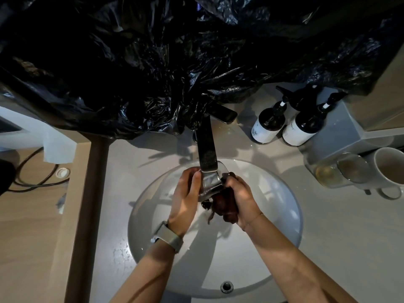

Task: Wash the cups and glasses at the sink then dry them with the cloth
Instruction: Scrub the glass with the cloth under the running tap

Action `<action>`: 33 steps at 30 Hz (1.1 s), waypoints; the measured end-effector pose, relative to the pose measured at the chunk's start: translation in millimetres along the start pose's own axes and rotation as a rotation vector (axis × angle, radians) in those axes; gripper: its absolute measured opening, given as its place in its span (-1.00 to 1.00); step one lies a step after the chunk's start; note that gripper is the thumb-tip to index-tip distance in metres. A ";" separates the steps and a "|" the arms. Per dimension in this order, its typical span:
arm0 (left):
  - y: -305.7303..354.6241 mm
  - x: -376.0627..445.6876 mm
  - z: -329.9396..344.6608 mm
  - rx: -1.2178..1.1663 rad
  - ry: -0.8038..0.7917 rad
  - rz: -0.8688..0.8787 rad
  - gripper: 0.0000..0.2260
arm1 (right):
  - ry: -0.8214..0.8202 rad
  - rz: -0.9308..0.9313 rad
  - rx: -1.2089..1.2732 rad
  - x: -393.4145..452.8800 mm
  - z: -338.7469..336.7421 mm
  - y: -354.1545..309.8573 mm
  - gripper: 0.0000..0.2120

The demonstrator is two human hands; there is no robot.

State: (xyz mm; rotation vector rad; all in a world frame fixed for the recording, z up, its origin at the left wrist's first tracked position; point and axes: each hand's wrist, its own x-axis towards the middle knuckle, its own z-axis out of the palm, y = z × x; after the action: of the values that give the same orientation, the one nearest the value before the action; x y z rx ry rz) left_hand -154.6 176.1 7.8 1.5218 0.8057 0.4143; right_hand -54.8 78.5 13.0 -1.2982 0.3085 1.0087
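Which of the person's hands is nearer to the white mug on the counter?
The right. The right hand grips a dark cloth over the sink, on the side toward the white mug. The left hand holds the glass under the tap, farther away.

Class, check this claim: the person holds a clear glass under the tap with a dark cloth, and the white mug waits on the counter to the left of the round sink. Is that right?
One detail is wrong. The head view shows the white mug on the counter to the right of the round white sink, not the left. The rest stands: both hands hold the clear glass and dark cloth under the tap.
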 end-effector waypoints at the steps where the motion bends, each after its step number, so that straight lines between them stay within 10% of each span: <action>1: -4.1 2.5 -6.7 0.073 -0.096 0.069 -0.64 | -0.002 -0.033 -0.012 -0.2 0.6 -2.6 -0.93; 6: -30.0 14.1 -22.9 0.418 -0.302 0.170 -0.18 | -0.048 -0.234 -0.303 4.2 -0.2 -6.8 -0.80; 17: -35.6 13.5 -11.1 0.313 -0.229 0.023 -0.36 | -0.297 -0.100 -0.460 -3.6 -27.6 -42.9 -0.56; 25: -24.5 18.4 -9.5 0.457 -0.250 0.102 -0.52 | -0.453 -0.518 -1.211 27.7 -14.8 -62.3 -0.70; 33: -19.1 24.4 -17.8 0.552 -0.264 0.123 -0.47 | -0.582 -0.292 -1.272 43.6 -1.3 -63.9 -0.93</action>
State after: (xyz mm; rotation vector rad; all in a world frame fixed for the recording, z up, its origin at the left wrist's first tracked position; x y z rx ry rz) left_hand -154.6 204.9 -13.4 2.0947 0.6460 0.0707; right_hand 18.5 100.7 23.7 -1.9574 -1.1161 1.3012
